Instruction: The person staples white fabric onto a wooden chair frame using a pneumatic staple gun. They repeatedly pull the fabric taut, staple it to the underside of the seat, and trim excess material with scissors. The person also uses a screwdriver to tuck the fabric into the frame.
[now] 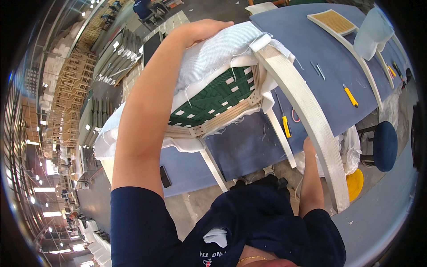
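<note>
A pale wooden chair (307, 95) is tipped on the blue-covered table, its underside facing me. Green woven webbing (218, 95) spans its seat frame. Light-blue fabric (213, 46) with frayed edges and white lining wraps the seat. My left hand (207, 31) reaches across the top and grips the fabric-covered seat edge; some of its fingers are hidden. My right hand (308, 147) is low beside the long curved chair leg, which covers most of it, so its fingers do not show. Nearby on the table lies a yellow-handled screwdriver (286, 127).
A yellow-handled knife (350, 95) and thin metal pieces (318, 70) lie on the table (284, 31). Another chair frame (351, 49) rests at the right. A phone (165, 176) sits near the front edge. A blue round stool (384, 146) and yellow stool (354, 184) stand right.
</note>
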A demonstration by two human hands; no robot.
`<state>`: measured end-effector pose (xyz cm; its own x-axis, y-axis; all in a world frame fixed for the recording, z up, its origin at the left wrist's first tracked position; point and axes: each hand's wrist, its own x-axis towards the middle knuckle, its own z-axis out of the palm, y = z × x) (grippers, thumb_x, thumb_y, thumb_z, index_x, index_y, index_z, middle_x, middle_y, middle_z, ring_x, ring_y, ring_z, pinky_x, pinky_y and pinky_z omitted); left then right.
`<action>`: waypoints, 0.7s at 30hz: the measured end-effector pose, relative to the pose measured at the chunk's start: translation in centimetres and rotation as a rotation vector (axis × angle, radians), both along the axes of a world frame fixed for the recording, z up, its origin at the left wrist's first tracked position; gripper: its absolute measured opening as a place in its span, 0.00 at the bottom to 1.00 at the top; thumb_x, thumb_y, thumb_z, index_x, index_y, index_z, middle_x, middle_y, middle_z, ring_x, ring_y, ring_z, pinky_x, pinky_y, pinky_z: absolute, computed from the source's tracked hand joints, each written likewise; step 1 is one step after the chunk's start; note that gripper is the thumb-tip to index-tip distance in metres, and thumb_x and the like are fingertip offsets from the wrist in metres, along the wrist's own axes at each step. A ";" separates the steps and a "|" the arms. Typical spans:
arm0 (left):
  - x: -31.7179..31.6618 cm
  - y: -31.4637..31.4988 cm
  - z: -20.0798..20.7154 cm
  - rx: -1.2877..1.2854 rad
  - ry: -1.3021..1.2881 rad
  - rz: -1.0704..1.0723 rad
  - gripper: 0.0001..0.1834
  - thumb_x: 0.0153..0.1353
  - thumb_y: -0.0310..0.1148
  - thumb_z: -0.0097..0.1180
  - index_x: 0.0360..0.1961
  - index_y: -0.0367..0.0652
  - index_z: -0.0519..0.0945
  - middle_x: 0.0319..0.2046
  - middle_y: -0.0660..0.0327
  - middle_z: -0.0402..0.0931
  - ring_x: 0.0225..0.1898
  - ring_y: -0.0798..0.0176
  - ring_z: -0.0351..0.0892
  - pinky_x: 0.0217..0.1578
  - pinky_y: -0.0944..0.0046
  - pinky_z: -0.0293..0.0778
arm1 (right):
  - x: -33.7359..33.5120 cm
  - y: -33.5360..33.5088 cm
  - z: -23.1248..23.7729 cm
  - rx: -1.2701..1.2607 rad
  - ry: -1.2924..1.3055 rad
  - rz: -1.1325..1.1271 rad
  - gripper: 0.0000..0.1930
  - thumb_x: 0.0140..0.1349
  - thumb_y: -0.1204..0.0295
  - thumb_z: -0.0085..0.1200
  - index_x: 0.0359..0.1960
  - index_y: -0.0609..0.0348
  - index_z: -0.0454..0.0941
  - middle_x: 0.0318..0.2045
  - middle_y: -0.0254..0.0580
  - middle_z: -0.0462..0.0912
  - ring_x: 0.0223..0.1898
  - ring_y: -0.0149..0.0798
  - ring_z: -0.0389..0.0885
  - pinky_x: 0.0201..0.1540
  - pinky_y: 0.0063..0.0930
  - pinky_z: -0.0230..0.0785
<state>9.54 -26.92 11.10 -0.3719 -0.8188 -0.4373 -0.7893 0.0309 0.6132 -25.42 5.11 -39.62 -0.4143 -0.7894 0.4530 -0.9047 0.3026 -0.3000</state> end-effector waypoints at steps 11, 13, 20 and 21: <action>-0.1 0.3 0.1 0.072 0.006 0.071 0.37 0.75 0.63 0.51 0.69 0.43 0.81 0.68 0.50 0.78 0.67 0.52 0.79 0.67 0.54 0.71 | -0.2 -0.3 -0.2 -0.061 0.024 0.032 0.48 0.66 0.52 0.62 0.81 0.57 0.52 0.40 0.58 0.80 0.41 0.59 0.83 0.43 0.54 0.75; -0.5 0.9 0.7 0.016 -0.063 0.037 0.39 0.77 0.66 0.46 0.71 0.44 0.79 0.70 0.48 0.76 0.69 0.49 0.77 0.70 0.53 0.68 | -0.5 -0.2 -0.2 -0.073 0.023 0.039 0.49 0.66 0.52 0.62 0.83 0.57 0.50 0.40 0.58 0.79 0.41 0.59 0.83 0.43 0.54 0.75; 0.5 4.8 0.3 -0.297 -0.015 -0.182 0.40 0.78 0.66 0.43 0.82 0.54 0.64 0.79 0.52 0.64 0.81 0.51 0.59 0.79 0.56 0.52 | -1.4 0.1 -0.5 -0.052 -0.013 0.027 0.45 0.67 0.54 0.62 0.80 0.57 0.54 0.39 0.54 0.80 0.39 0.55 0.83 0.42 0.50 0.75; 0.7 5.2 0.1 -0.370 -0.036 -0.228 0.41 0.78 0.66 0.44 0.83 0.56 0.62 0.81 0.52 0.61 0.82 0.51 0.56 0.80 0.56 0.50 | -1.4 0.2 -0.5 -0.040 -0.025 0.029 0.43 0.68 0.55 0.62 0.78 0.58 0.56 0.39 0.53 0.81 0.39 0.53 0.83 0.42 0.49 0.75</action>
